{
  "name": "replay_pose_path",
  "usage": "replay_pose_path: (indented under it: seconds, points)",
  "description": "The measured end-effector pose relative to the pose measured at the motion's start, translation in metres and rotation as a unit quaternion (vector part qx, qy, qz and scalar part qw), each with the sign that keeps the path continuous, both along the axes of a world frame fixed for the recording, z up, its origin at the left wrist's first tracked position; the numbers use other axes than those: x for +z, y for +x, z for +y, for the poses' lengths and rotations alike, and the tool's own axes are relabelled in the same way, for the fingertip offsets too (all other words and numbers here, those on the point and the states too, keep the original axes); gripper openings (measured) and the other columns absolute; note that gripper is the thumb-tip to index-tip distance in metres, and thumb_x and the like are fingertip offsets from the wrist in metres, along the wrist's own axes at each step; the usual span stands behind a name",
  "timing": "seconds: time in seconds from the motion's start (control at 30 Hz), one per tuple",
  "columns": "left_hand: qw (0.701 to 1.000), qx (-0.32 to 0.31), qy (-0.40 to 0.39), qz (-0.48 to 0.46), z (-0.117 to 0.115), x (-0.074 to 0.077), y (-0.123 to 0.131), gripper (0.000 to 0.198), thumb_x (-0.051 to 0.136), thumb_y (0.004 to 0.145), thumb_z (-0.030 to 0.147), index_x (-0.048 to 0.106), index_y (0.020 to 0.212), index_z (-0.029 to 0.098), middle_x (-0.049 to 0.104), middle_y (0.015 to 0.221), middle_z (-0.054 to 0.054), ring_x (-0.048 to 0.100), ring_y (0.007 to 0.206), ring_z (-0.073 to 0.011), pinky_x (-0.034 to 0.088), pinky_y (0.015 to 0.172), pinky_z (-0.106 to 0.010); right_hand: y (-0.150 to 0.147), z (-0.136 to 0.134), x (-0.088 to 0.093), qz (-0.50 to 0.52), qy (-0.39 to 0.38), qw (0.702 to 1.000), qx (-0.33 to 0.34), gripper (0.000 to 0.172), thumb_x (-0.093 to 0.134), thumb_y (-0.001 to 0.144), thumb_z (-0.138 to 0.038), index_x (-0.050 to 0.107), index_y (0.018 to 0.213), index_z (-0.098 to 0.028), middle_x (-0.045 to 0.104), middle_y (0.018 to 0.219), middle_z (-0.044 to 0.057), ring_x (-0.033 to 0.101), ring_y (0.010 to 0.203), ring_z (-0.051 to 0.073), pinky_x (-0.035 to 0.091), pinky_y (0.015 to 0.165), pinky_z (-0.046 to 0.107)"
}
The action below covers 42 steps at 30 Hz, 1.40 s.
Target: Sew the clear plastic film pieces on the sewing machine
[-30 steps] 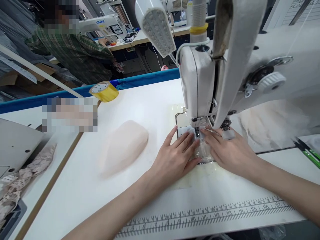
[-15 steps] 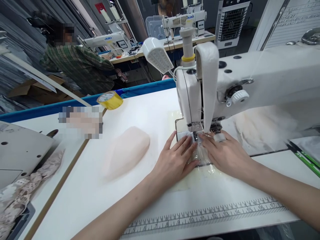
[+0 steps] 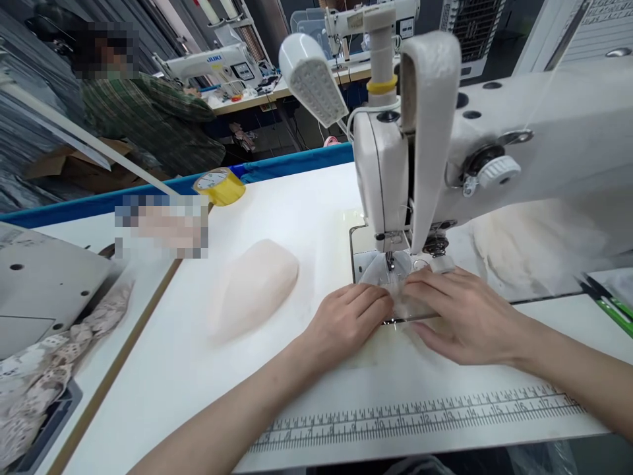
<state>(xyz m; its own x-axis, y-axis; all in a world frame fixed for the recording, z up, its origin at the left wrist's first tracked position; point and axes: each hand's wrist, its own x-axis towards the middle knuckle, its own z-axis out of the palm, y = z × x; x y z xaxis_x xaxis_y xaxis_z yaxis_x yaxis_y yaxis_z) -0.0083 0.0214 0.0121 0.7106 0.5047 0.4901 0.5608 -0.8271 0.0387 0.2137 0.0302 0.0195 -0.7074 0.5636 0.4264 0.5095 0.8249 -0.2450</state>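
A piece of sheer white fabric lies under the presser foot of the white sewing machine. My left hand is closed, its curled fingertips on the near left edge of the fabric. From the other side, my right hand has bent fingers on the fabric's right part, with the thumb lower and apart from the index finger. Fingertips of both hands are partly hidden in the cloth. To the left on the white table rests a pale pink moulded cup.
A yellow tape roll stands at the table's back edge. Pale sheer material lies beneath the machine arm, with green-handled snips at far right. A ruler strip runs along the front. Beyond, a person in a plaid shirt sits working.
My left hand has drawn back toward me and its spread fingers have curled. My right hand has moved slightly back and right, showing more fabric by the presser foot. The view has shifted a little.
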Motion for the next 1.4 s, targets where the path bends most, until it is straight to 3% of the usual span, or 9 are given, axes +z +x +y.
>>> replay_pose_path:
  seconds: [0.07,0.17,0.3,0.43,0.63,0.83,1.4]
  points:
    - [0.999,0.012,-0.026,-0.028,0.000,-0.001,0.001,0.009,0.050,0.092,0.013,0.057,0.097,0.013,0.068,0.090,-0.005,0.063,0.084,-0.0141,0.054,0.074,-0.026,-0.001,0.001,-0.001,-0.008,0.004,1.000,-0.008,0.035,0.053,0.089,-0.037,0.057,0.110,-0.010,0.064,0.102,0.013,0.059,0.081,0.023,0.047,0.072,0.037]
    - [0.999,0.010,-0.035,-0.031,0.000,-0.001,0.003,0.008,0.050,0.092,0.014,0.057,0.097,0.014,0.068,0.092,-0.006,0.063,0.085,-0.0143,0.054,0.074,-0.027,-0.003,0.002,-0.007,-0.017,0.086,0.996,-0.015,0.015,0.049,0.092,-0.014,0.062,0.098,-0.013,0.066,0.102,0.008,0.060,0.088,0.019,0.046,0.080,0.034]
    - [0.999,0.023,-0.033,-0.020,0.000,-0.001,0.004,0.019,0.051,0.091,0.024,0.056,0.105,0.012,0.065,0.105,-0.011,0.062,0.093,-0.0198,0.055,0.077,-0.034,-0.004,0.002,-0.011,-0.021,0.158,0.987,-0.005,0.021,0.049,0.090,-0.003,0.065,0.087,-0.016,0.069,0.099,0.001,0.060,0.096,0.016,0.042,0.090,0.034]
    - [0.998,0.046,-0.043,-0.014,0.001,-0.002,0.003,0.028,0.047,0.091,0.019,0.053,0.117,0.012,0.063,0.113,-0.012,0.058,0.106,-0.0228,0.054,0.087,-0.038,-0.003,0.002,-0.010,-0.014,0.158,0.987,-0.003,0.023,0.051,0.088,-0.001,0.066,0.089,-0.018,0.070,0.095,-0.001,0.062,0.095,0.014,0.044,0.089,0.032]
    - [0.996,0.073,-0.045,0.038,0.001,-0.002,0.003,0.029,0.045,0.090,0.016,0.057,0.116,0.009,0.064,0.107,-0.013,0.060,0.095,-0.0237,0.057,0.077,-0.039,-0.004,0.003,-0.010,-0.004,0.140,0.990,0.002,0.024,0.051,0.087,0.000,0.067,0.089,-0.019,0.071,0.092,-0.002,0.063,0.091,0.014,0.046,0.085,0.031]
    - [0.995,0.059,0.008,0.082,0.001,-0.004,0.000,0.034,0.045,0.090,0.014,0.055,0.122,0.007,0.058,0.127,-0.015,0.052,0.122,-0.0249,0.051,0.097,-0.041,-0.005,0.002,-0.011,-0.003,0.152,0.988,0.007,0.023,0.052,0.086,-0.001,0.067,0.087,-0.018,0.071,0.092,0.000,0.064,0.091,0.015,0.050,0.084,0.032]
    - [0.993,0.067,0.004,0.097,0.001,-0.004,0.001,0.035,0.044,0.092,0.017,0.056,0.123,0.007,0.057,0.127,-0.015,0.052,0.122,-0.0241,0.048,0.101,-0.041,-0.005,0.002,-0.011,0.000,0.154,0.988,0.013,0.023,0.051,0.087,0.000,0.068,0.088,-0.015,0.071,0.092,0.002,0.063,0.091,0.016,0.049,0.083,0.033]
